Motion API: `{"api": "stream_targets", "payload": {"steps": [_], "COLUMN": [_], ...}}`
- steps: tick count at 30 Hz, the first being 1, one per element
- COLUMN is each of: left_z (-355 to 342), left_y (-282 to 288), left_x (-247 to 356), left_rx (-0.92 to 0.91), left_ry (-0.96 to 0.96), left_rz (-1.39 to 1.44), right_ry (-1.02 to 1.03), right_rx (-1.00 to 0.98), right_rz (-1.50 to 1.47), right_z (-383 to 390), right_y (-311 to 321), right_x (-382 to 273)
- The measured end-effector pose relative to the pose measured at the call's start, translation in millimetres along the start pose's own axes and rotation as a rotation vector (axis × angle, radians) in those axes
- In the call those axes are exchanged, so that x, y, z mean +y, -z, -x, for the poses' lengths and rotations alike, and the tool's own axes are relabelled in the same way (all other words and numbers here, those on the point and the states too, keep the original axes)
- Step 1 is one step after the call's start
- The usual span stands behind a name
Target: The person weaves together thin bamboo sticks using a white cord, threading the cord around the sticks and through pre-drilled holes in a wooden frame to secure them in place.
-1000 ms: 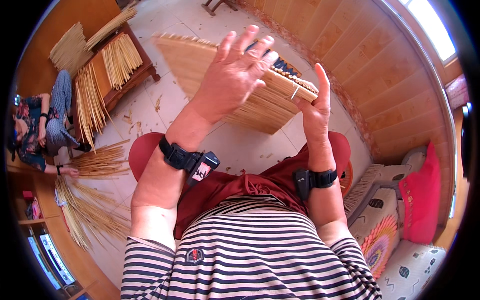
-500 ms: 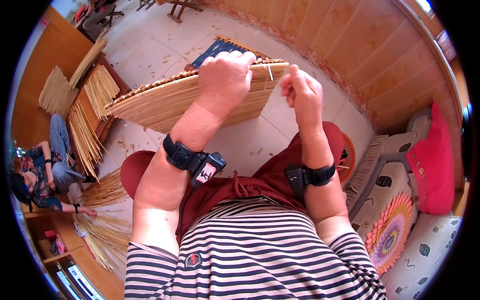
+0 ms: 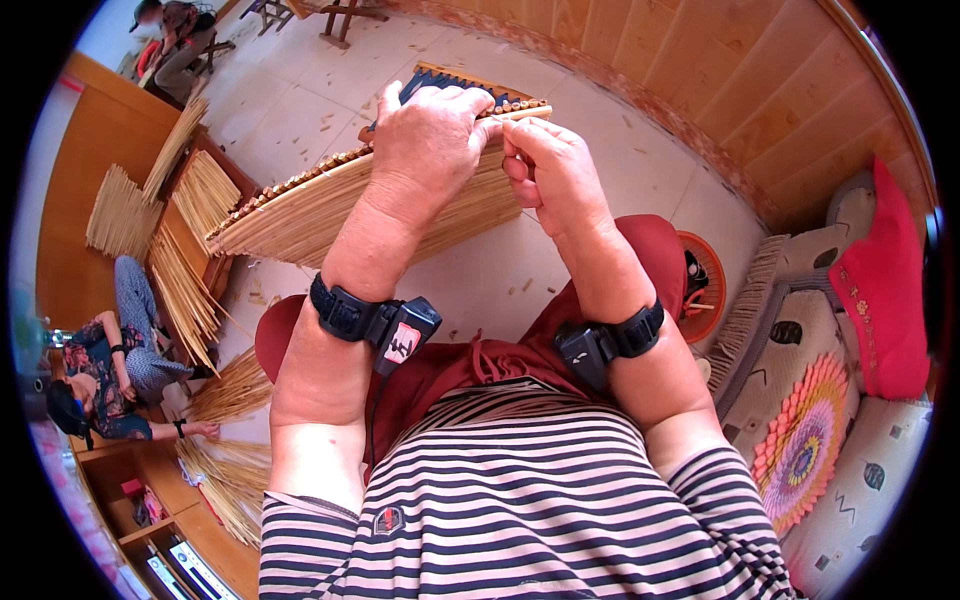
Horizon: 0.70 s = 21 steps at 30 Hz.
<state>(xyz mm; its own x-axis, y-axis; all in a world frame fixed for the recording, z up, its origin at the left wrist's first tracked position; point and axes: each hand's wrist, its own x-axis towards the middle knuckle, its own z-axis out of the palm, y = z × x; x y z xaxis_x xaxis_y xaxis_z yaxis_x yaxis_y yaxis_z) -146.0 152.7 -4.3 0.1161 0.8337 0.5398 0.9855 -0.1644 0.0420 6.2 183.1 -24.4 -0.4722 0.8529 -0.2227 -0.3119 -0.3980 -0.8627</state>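
A panel of pale reeds point(image 3: 290, 220), with round stick ends along its top edge, is held up before me, leaning on a blue woven backing in a wooden frame point(image 3: 470, 85). My left hand point(image 3: 425, 140) is closed over the top edge, right of the panel's middle. Beside it, near the panel's right end, my right hand point(image 3: 545, 170) is pinched, its fingertips close to my left thumb. What is between those fingertips is too small to make out. Black straps with small devices sit on both my forearms.
At left a wooden table point(image 3: 215, 265) holds bundled reeds; a co-worker point(image 3: 110, 370) sits by loose reeds point(image 3: 220, 470). Another person point(image 3: 180, 45) is farther back. A cushioned seat point(image 3: 760, 350) and orange basket point(image 3: 700, 280) are at right; a panelled wall point(image 3: 720, 70) rises behind.
My left hand, earlier raised with spread fingers, has curled over the top edge. My right hand left the panel's right end and moved inward, pinched, beside the left. The panel's right end rose.
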Motion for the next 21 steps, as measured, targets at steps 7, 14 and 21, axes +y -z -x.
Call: {"api": "stream_targets", "payload": {"steps": [7, 14, 21], "left_z": [1, -7, -19], "left_y": [-4, -19, -33], "left_x": [17, 6, -40], "left_rx": [-0.032, 0.082, 0.098], "left_ry": [0.219, 0.179, 0.237], "left_rz": [0.238, 0.065, 0.044], "right_ry": [0.056, 0.322, 0.184], "right_rx": [0.054, -0.076, -0.174], "right_rz": [-0.036, 0.205, 0.645], "right_z": [2, 2, 128], "right_y": [-2, 2, 60], "right_x": [10, 24, -3]}}
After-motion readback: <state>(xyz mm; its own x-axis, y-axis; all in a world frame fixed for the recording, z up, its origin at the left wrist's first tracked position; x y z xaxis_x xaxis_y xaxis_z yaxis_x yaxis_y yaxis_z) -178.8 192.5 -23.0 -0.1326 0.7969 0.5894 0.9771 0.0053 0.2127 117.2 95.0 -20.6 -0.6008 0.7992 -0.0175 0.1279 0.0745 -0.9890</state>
